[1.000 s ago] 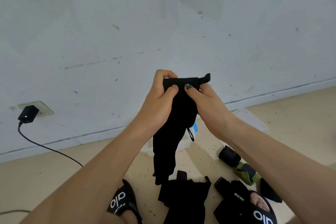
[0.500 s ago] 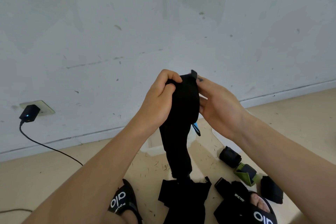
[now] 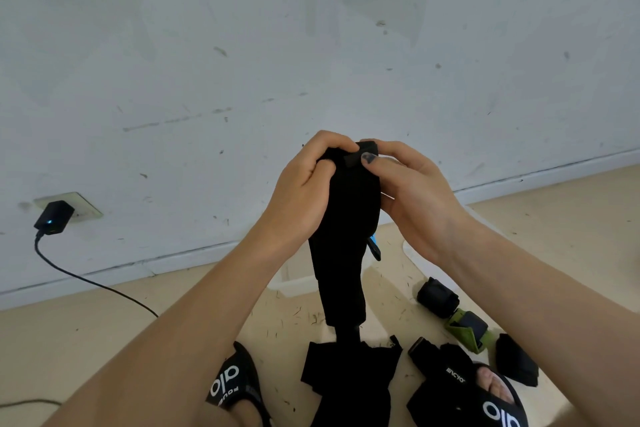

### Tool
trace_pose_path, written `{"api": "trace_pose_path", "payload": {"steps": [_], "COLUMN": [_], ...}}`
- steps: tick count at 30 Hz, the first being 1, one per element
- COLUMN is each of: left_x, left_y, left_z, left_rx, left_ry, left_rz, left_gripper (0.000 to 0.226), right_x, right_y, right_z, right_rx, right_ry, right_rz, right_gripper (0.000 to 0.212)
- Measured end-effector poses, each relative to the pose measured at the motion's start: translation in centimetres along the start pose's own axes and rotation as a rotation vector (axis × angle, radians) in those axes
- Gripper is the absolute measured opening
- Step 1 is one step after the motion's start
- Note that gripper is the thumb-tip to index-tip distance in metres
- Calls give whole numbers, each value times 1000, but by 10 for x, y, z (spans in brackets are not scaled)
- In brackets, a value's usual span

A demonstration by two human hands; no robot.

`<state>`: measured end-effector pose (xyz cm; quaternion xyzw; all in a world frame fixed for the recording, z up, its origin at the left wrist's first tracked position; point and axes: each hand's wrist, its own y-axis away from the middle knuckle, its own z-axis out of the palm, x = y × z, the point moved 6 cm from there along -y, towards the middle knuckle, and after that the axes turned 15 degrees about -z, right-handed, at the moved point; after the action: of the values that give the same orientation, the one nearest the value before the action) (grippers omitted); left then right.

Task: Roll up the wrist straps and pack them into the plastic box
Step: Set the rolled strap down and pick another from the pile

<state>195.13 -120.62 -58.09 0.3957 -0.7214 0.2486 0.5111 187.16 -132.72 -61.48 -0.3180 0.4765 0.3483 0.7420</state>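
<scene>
Both hands are raised in front of the wall, pinching the top end of a black wrist strap (image 3: 346, 218). The left hand (image 3: 304, 191) has its grip clamped on the strap's upper left edge, fingers curled over the top; the right hand (image 3: 412, 191) has its grip clamped on the upper right, thumb pressed on the folded end. The strap hangs straight down, its lower end just above a pile of black straps (image 3: 349, 381) on the floor between two black sandals. The clear plastic box (image 3: 294, 282) sits on the floor beyond the hanging strap, mostly hidden by it and the arms. To the right lie a rolled black strap (image 3: 437, 296), a green-and-black strap (image 3: 467, 329) and another black one (image 3: 516, 364). At far left, a black charger (image 3: 53, 218) is plugged into a wall socket
</scene>
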Motion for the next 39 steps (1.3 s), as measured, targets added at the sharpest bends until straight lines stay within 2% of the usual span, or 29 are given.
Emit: {"api": "trace_pose_path", "payload": {"steps": [5, 9, 15, 21, 27, 34, 39], "left_x": [-3, -4, -4, -5, -8, -5, -3], "left_y": [2, 0, -2, -5, -3, 0, -1], "left_z": [4, 2, 0, -3, 4, 4, 0], "left_rx": [-44, -3, 51, 75, -26, 9, 2], "left_ry": [78, -17, -86, -29, 48, 0, 50], "left_rz": [-53, 12, 44, 13, -51, -2, -19], "left_gripper": [25, 9, 11, 13, 8, 5, 5], "right_x": [-2, -5, -4, -3, -4, -4, -4], "right_y": [1, 2, 0, -2, -1, 2, -1], "right_z": [-2, -3, -3, -1, -3, -1, 3], "right_rx": [16, 7, -39, -60, -21, 31, -55], "right_ry": [9, 6, 26, 10, 23, -18, 68], "right_rz": [-31, -39, 9, 31, -25, -50, -51], "right_gripper": [16, 14, 7, 22, 12, 11, 8]}}
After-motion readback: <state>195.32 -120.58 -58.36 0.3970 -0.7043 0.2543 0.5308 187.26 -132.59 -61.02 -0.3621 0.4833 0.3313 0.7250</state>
